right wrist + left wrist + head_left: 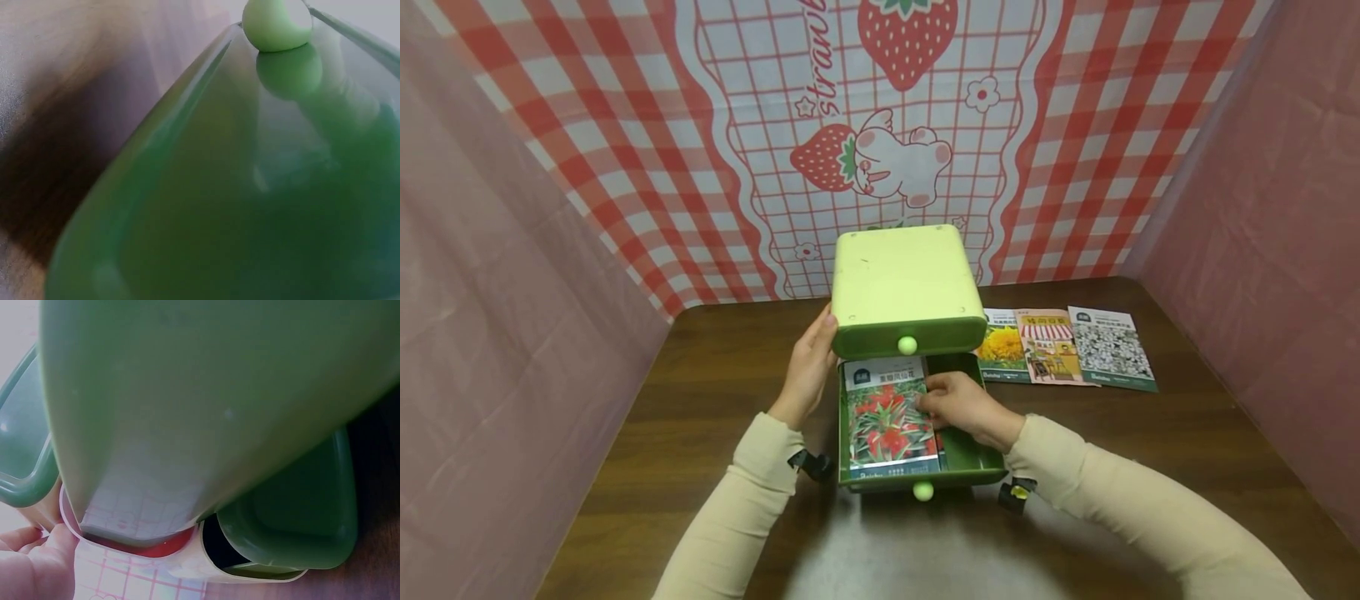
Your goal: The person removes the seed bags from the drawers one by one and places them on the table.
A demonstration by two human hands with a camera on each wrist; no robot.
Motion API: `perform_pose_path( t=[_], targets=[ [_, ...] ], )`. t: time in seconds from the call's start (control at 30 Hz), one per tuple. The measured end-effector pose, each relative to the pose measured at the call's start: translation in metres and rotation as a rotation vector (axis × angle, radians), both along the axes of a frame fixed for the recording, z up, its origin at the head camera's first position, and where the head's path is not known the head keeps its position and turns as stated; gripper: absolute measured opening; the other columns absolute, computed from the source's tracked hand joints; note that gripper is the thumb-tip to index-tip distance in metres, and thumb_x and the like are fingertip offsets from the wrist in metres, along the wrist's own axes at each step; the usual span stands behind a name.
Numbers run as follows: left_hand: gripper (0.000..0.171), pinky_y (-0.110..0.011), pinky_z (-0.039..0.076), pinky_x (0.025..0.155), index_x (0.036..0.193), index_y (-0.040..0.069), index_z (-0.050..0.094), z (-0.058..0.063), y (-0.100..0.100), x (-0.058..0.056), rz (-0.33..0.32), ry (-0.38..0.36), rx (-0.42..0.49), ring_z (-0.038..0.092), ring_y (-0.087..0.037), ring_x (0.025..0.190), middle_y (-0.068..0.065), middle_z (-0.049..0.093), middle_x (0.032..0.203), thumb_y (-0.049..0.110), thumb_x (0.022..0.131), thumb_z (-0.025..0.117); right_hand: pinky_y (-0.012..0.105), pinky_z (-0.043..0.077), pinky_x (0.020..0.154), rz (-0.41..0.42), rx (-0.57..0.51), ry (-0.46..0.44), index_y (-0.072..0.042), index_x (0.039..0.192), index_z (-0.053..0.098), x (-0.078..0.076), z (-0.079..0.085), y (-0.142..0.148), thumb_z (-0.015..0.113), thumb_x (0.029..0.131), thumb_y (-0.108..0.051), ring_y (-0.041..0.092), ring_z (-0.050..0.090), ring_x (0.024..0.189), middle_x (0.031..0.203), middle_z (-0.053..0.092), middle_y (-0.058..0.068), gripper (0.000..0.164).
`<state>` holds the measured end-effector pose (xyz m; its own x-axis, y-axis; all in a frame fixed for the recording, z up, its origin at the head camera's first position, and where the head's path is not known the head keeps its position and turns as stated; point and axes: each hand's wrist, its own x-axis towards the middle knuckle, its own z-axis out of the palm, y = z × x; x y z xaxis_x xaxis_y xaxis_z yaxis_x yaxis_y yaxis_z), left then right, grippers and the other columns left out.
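A small two-drawer cabinet (910, 271) with a pale yellow top and green drawer fronts stands on the table. Its lower drawer (977, 467) is pulled out, and a seed packet (891, 425) with red flowers lies in the drawer's left part. At that packet's right edge, my right hand (966, 404) reaches into the drawer and pinches the packet between thumb and fingers. My left hand (808, 362) rests against the cabinet's left side, fingers along the wall near the upper drawer (880, 338). The left wrist view shows its fingertips beside the pink-rimmed casing (69, 512).
Right of the cabinet, three more seed packets lie in an overlapping row: one with yellow flowers (1003, 346), one with a striped awning (1048, 346), one with white flowers (1112, 348). A strawberry-print cloth (745, 167) hangs behind; pink curtains (1247, 208) flank the wooden table (700, 400).
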<state>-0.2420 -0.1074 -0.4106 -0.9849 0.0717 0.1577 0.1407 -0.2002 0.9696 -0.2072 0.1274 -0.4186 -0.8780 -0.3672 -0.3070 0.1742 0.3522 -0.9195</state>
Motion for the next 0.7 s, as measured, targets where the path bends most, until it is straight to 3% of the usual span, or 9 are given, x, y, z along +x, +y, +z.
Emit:
perform_pose_path(
  t=[0.07, 0.13, 0.2, 0.27, 0.47, 0.7],
  targets=[
    [0.058, -0.047, 0.037, 0.116, 0.154, 0.011, 0.032, 0.0003, 0.0002, 0.0003, 0.002, -0.002, -0.003, 0.041, -0.029, 0.141, -0.006, 0.030, 0.161, 0.038, 0.104, 0.044, 0.031, 0.061, 0.071, 0.017, 0.002, -0.005, 0.013, 0.123, 0.052, 0.0011, -0.0002, -0.0010, 0.056, 0.097, -0.007, 0.013, 0.061, 0.074, 0.099, 0.066, 0.021, 0.033],
    [0.058, -0.047, 0.037, 0.117, 0.154, 0.011, 0.032, 0.0006, 0.0002, 0.0006, 0.001, -0.001, -0.007, 0.040, -0.029, 0.141, -0.005, 0.030, 0.161, 0.039, 0.104, 0.044, 0.028, 0.058, 0.063, 0.029, 0.006, -0.013, 0.004, 0.097, 0.056, 0.0023, -0.0005, -0.0017, 0.057, 0.096, -0.006, 0.012, 0.057, 0.067, 0.075, 0.060, 0.008, 0.011],
    [0.058, -0.047, 0.037, 0.116, 0.154, 0.011, 0.031, 0.0006, -0.0002, 0.0003, -0.005, 0.003, -0.012, 0.040, -0.029, 0.142, -0.006, 0.029, 0.161, 0.039, 0.104, 0.043, 0.026, 0.054, 0.058, 0.051, 0.018, -0.015, -0.006, 0.078, 0.046, 0.0035, -0.0010, -0.0021, 0.058, 0.096, -0.007, 0.011, 0.052, 0.062, 0.065, 0.052, 0.002, 0.022],
    [0.058, -0.047, 0.037, 0.117, 0.154, 0.011, 0.031, 0.0005, -0.0003, 0.0005, -0.005, 0.002, -0.016, 0.039, -0.029, 0.142, -0.005, 0.029, 0.161, 0.038, 0.104, 0.043, 0.025, 0.052, 0.056, 0.069, 0.035, -0.020, -0.011, 0.071, 0.039, 0.0046, -0.0021, -0.0021, 0.059, 0.095, -0.007, 0.011, 0.050, 0.060, 0.063, 0.050, 0.000, 0.031],
    [0.056, -0.047, 0.038, 0.116, 0.154, 0.011, 0.032, -0.0003, -0.0004, 0.0005, -0.005, 0.000, -0.016, 0.039, -0.028, 0.142, -0.004, 0.030, 0.161, 0.037, 0.105, 0.043, 0.025, 0.055, 0.056, 0.098, 0.063, -0.024, -0.013, 0.069, 0.041, 0.0058, -0.0053, -0.0030, 0.063, 0.092, -0.008, 0.009, 0.049, 0.056, 0.062, 0.048, -0.002, 0.033],
    [0.059, -0.046, 0.039, 0.115, 0.154, 0.011, 0.032, -0.0008, -0.0004, -0.0002, -0.007, 0.008, -0.013, 0.041, -0.028, 0.141, -0.004, 0.030, 0.161, 0.040, 0.104, 0.044, 0.025, 0.057, 0.057, 0.110, 0.046, -0.042, 0.000, 0.090, 0.063, 0.0070, -0.0052, -0.0024, 0.063, 0.091, -0.007, 0.009, 0.056, 0.059, 0.069, 0.059, 0.000, 0.007]
  ],
)
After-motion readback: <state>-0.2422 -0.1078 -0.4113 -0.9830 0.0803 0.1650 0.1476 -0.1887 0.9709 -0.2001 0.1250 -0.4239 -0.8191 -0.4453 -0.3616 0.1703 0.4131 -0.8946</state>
